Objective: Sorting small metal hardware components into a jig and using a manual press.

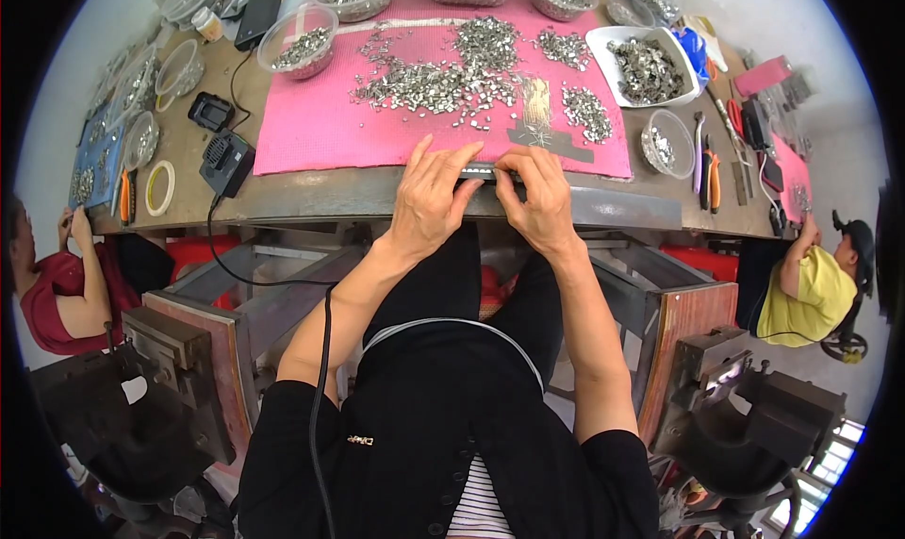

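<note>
At the table's front edge, my left hand (432, 198) and my right hand (539, 199) pinch the two ends of a short dark bar (478, 172). A row of small silver pieces shows along it. Just beyond my right hand, a grey flat plate (566, 149) lies on the pink mat (311, 138), with thin gold-coloured pins (536, 100) bunched above it. Small silver metal parts (434, 88) are heaped across the middle of the mat, and a smaller pile (587, 115) lies to the right. My fingertips partly hide the bar's ends.
Clear plastic tubs (300, 44) and a white tray (644, 66) of metal parts stand around the mat. A black charger (226, 162) trails a cable past my left arm. Pliers (714, 179) lie at right. One person sits on each side, and machines stand below.
</note>
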Action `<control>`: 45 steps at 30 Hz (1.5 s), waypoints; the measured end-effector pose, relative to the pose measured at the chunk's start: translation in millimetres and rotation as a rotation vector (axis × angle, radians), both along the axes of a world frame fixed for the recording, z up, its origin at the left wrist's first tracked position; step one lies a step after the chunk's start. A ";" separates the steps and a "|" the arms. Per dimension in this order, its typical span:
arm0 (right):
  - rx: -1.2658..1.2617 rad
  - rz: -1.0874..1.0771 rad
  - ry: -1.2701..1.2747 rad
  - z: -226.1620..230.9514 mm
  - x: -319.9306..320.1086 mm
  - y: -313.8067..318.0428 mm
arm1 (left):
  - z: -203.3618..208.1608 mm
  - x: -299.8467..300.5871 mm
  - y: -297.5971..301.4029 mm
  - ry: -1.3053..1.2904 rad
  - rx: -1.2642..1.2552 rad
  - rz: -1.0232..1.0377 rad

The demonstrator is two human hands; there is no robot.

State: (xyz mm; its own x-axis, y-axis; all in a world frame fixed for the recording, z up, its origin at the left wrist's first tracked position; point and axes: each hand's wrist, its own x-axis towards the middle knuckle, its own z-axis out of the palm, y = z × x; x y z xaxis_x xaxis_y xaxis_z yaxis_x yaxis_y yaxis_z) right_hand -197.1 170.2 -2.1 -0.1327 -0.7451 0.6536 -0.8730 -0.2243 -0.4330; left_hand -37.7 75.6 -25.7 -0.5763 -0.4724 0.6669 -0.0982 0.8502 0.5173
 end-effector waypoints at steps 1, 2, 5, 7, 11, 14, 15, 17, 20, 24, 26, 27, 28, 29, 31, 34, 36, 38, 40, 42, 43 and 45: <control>0.006 0.000 0.006 -0.2 -0.2 0.0 | -0.2 -0.3 0.4 0.002 0.001 0.000; 0.012 0.001 0.013 -0.2 -0.4 0.0 | -0.4 -0.4 0.6 0.003 0.001 0.000; 0.067 0.036 0.055 5.0 -2.6 1.2 | -0.3 0.4 0.2 0.006 -0.007 -0.001; 0.096 0.046 0.085 7.9 -5.8 2.9 | -0.4 1.0 0.0 -0.005 0.010 -0.006; 0.147 0.016 0.194 10.9 -4.4 4.9 | 5.5 10.8 -3.6 -0.011 -0.024 0.033; 0.183 -0.031 -0.027 16.4 -8.9 15.4 | 13.5 29.6 -15.5 -0.088 -0.038 0.153; 0.288 -0.030 -0.176 16.8 -17.3 25.3 | 16.7 35.3 -17.9 -0.126 -0.016 0.190; 0.353 -0.036 -0.204 17.8 -26.8 36.7 | 12.9 42.7 -26.5 -0.184 -0.042 0.231; 0.381 0.018 -0.221 10.3 -39.4 44.9 | 6.4 47.1 -32.2 -0.227 -0.006 0.184; 0.270 0.042 -0.208 -1.3 -26.4 50.5 | -2.2 54.5 -37.2 -0.235 0.078 0.119; 0.172 0.037 -0.216 12.8 -21.2 74.3 | 1.8 43.9 -34.6 -0.139 0.199 0.002; 0.231 -0.014 -0.240 25.2 -20.8 92.2 | 6.6 30.1 -29.7 -0.105 0.210 -0.069; 0.234 -0.092 -0.224 27.2 -26.0 113.5 | 11.6 11.8 -22.2 -0.076 0.224 -0.141; 0.223 -0.176 -0.220 36.4 -30.0 139.1 | 21.8 -11.3 -9.4 -0.058 0.330 -0.262; 0.181 -0.340 -0.177 52.8 -35.5 195.7 | 30.4 -65.3 20.5 -0.016 0.413 -0.489; 0.154 -0.669 -0.234 70.1 -27.4 291.4 | 35.0 -150.2 99.7 -0.113 0.621 -0.831; 0.136 -0.853 -0.379 77.2 -13.3 334.7 | 39.9 -192.2 154.0 -0.079 0.733 -1.036; 0.119 -1.060 -0.323 74.2 -6.5 377.3 | 41.9 -232.3 206.6 -0.174 0.647 -1.150; 0.104 -1.246 -0.306 68.0 -2.0 413.1 | 36.1 -267.7 258.5 -0.182 0.583 -1.271; 0.049 -1.318 -0.303 61.9 -2.7 429.0 | 18.7 -304.9 305.1 -0.211 0.717 -1.372; 0.082 -1.422 -0.241 60.3 -3.0 431.7 | 18.4 -317.4 322.3 -0.241 0.729 -1.384; 0.076 -1.508 -0.163 48.8 -10.9 429.5 | 16.0 -337.3 346.9 -0.313 0.793 -1.374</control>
State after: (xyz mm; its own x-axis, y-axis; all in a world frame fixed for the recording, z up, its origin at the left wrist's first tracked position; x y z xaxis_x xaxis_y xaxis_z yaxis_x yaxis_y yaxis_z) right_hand -208.0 599.7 46.8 -0.8430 0.1183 0.5248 -0.2027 0.8338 -0.5135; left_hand -374.9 422.5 -9.7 -0.8921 0.3375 0.3004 0.2919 -0.0771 0.9534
